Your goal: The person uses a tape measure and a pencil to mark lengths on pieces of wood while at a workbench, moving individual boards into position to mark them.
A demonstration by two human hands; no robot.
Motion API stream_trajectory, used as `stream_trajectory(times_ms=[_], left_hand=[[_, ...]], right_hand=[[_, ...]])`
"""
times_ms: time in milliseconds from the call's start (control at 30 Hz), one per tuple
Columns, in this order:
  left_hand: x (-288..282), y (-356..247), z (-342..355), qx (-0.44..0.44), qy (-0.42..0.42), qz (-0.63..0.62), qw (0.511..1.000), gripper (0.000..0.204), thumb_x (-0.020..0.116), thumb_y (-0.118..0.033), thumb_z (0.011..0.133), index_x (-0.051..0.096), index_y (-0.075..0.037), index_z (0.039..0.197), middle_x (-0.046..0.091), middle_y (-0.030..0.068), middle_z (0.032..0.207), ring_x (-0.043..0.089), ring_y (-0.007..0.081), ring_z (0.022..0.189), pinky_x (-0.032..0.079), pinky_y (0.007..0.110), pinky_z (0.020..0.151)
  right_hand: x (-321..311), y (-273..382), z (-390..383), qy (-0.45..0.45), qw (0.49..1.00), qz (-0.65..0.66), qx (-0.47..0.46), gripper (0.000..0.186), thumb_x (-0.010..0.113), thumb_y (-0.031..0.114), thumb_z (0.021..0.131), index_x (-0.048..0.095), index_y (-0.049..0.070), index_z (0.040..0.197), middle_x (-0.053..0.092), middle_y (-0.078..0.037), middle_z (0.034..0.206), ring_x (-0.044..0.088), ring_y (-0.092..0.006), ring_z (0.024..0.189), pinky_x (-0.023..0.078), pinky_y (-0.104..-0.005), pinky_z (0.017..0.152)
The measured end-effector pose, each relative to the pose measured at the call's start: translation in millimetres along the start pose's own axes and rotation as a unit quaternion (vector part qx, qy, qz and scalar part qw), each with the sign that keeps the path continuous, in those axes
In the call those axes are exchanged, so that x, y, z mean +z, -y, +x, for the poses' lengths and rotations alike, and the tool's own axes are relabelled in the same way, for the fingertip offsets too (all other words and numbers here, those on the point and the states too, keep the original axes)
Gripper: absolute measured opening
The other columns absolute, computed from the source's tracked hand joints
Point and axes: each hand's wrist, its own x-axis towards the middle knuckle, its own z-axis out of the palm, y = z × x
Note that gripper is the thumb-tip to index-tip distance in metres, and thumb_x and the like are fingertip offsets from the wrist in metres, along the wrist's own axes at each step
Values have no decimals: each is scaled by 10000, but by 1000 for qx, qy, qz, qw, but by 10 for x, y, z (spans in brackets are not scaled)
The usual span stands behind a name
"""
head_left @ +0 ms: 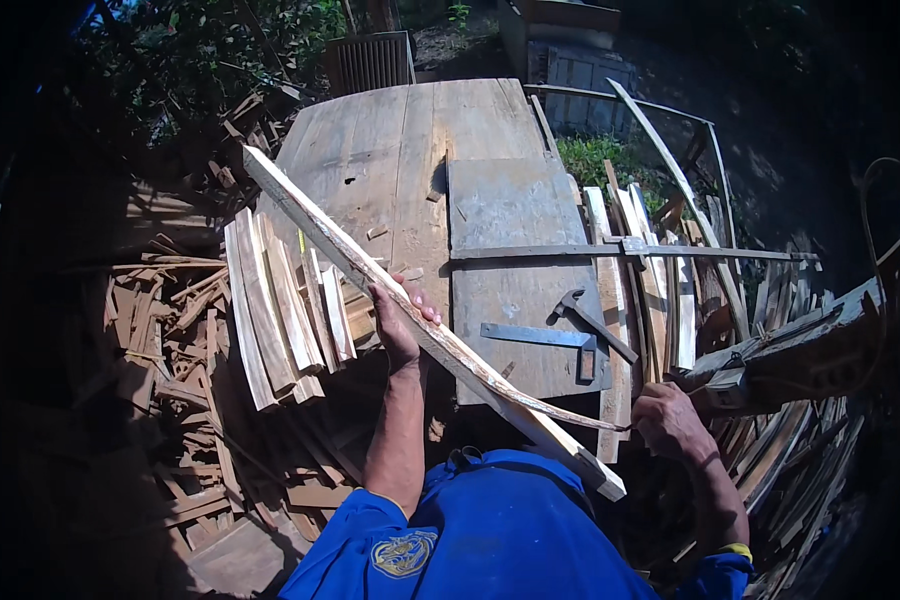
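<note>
My left hand (400, 318) is wrapped round a long pale wooden batten (300, 205), which slants from the upper left down to the lower right in front of me. A brown, rough strip of bark (555, 411) curves along the batten and stands away from it at the lower end. My right hand (672, 422) is closed at the free end of that strip, off the batten's right side. Its fingertips are partly hidden. Beyond the batten, a claw hammer (595, 325) and a metal try square (530, 334) lie on the grey board (520, 200).
The grey board rests on a large wooden worktable (370, 125). A long bar (530, 252) with a sliding piece lies across it. Sawn battens (275, 300) lean at the left edge, more (685, 310) at the right. Scrap wood (170, 330) is heaped left; a thick beam (790, 345) juts in right.
</note>
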Motion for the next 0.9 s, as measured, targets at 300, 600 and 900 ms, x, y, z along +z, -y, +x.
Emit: stream_trajectory(times_ms=[300,600,900], left_hand=[[66,-243,-92,37,80,24,996,649,452,-676,1002,488,-104,1306,462,23,772,515,164,593,478,330,528],[230,-338,-369,9,89,131,987,928,664,-668,899,311,-48,1493,606,95,884,672,244,755,584,392,667],[-348,197,-306,-113,-107,161,975,812,418,-842,894,534,-62,1085,550,68,730,579,207,551,538,375,570]], right_hand=[[1345,766,817,-32,986,160,-37,591,675,342,972,499,-49,1379,619,-266,1193,669,-455,968,568,-500,833],[1858,970,1131,-7,976,213,45,305,638,253,980,554,3,1133,611,-274,1040,657,-488,908,538,-549,769],[1000,753,982,66,991,87,82,359,481,369,1067,536,22,992,648,-253,811,646,-471,769,475,-555,660]])
